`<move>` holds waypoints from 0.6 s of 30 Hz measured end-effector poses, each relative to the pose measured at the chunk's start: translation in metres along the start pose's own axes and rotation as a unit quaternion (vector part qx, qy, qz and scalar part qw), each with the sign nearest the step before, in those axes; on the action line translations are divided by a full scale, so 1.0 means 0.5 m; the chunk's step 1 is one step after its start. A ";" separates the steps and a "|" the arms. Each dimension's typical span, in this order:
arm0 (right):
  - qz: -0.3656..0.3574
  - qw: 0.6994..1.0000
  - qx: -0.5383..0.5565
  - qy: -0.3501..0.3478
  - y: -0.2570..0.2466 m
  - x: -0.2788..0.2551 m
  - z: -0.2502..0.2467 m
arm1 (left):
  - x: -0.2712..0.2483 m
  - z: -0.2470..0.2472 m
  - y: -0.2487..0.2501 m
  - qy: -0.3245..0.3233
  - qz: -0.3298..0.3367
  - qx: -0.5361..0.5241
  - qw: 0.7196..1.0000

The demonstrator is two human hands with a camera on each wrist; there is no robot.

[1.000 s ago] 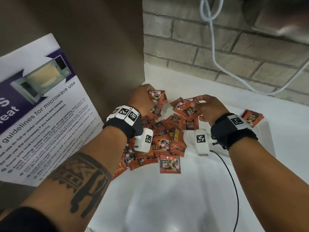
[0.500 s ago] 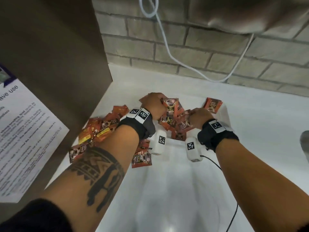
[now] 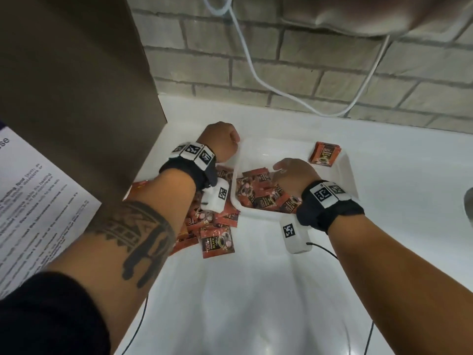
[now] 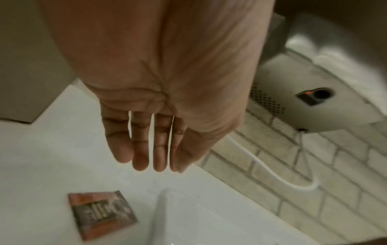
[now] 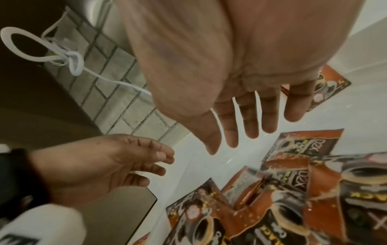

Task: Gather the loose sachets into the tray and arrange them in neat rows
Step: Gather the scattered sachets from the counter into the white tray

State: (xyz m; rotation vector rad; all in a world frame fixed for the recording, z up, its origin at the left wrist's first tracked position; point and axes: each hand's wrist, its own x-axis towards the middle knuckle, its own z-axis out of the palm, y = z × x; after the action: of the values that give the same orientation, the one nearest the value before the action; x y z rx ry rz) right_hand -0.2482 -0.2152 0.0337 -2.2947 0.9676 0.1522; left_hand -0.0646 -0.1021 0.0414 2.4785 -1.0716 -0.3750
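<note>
A white tray (image 3: 279, 142) stands on the white counter (image 3: 256, 290). Several red-brown coffee sachets (image 3: 261, 194) lie jumbled in its near-left part, seen close in the right wrist view (image 5: 272, 199). One sachet (image 3: 323, 155) lies at its far right corner. More loose sachets (image 3: 215, 231) lie on the counter left of the tray, partly under my left forearm. My right hand (image 3: 291, 175) hovers over the tray with straight fingers (image 5: 251, 119), holding nothing. My left hand (image 3: 220, 142) hangs empty beyond the tray's far-left corner, fingers straight (image 4: 150, 149), above a single sachet (image 4: 100, 213).
A brown cabinet side (image 3: 76, 85) rises at the left, with a printed microwave notice (image 3: 38, 213) on it. A brick wall (image 3: 320, 73) runs behind, with a white cable (image 3: 252, 70) looping down it. A grey appliance (image 3: 371, 16) hangs at top right.
Both hands held bunches of sachets and carried them right, over the tray. Now the sachets lie in the tray and both hands are empty with straight fingers.
</note>
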 end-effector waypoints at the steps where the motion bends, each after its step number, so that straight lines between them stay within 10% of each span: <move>1: -0.003 1.000 0.002 -0.001 -0.007 -0.003 0.004 | 0.017 -0.005 -0.016 -0.017 -0.016 0.018 1.000; 8: -0.036 0.998 -0.052 -0.030 -0.045 -0.031 0.026 | 0.099 0.061 -0.069 -0.142 -0.031 0.115 0.983; 18: -0.101 0.992 -0.066 -0.028 -0.095 -0.035 0.045 | 0.114 0.084 -0.090 -0.101 -0.063 0.147 0.982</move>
State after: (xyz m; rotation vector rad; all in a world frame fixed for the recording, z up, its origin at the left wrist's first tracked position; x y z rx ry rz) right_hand -0.2256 -0.1660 0.0463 -2.4799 0.7107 0.1990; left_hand -0.0152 -0.1274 -0.0211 2.8287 -1.1217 -0.5524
